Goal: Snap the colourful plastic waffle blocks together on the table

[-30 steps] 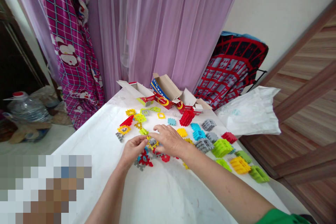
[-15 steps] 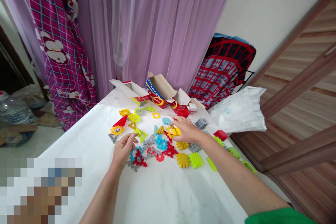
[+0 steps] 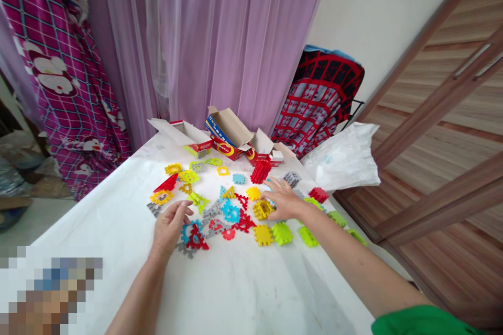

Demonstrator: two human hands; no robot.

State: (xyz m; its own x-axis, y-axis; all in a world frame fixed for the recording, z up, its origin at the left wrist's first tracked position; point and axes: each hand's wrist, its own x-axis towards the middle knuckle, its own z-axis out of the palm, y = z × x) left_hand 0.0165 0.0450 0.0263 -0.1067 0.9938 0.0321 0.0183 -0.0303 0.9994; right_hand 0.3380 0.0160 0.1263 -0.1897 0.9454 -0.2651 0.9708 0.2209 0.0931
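Observation:
My left hand (image 3: pixel 170 226), loosely curled with a small gap between thumb and fingers, holds nothing I can see. Beside its fingertips are a lime green connector piece (image 3: pixel 198 201) and a red triangular piece (image 3: pixel 197 236) over a blue one. My right hand (image 3: pixel 283 200) has its fingers spread, with the thumb at the edge of a stack of yellow toothed pieces (image 3: pixel 261 210). A round yellow piece (image 3: pixel 253 193) lies just left of those fingers. Beyond them stands a stack of red pieces (image 3: pixel 260 171). Blue gear-shaped pieces (image 3: pixel 230 211) lie between the hands.
Opened cardboard boxes (image 3: pixel 226 136) line the back of the white-covered table (image 3: pixel 236 293). Yellow square pieces (image 3: pixel 263 235) and green square pieces (image 3: pixel 282 233) lie nearer me. At the right edge is a white plastic bag (image 3: pixel 341 159); purple curtains (image 3: pixel 223 36) hang behind.
My right hand has drawn slightly back to the yellow stack, where an open-centred yellow piece now shows on top. The red stack is more exposed. The view has turned slightly right.

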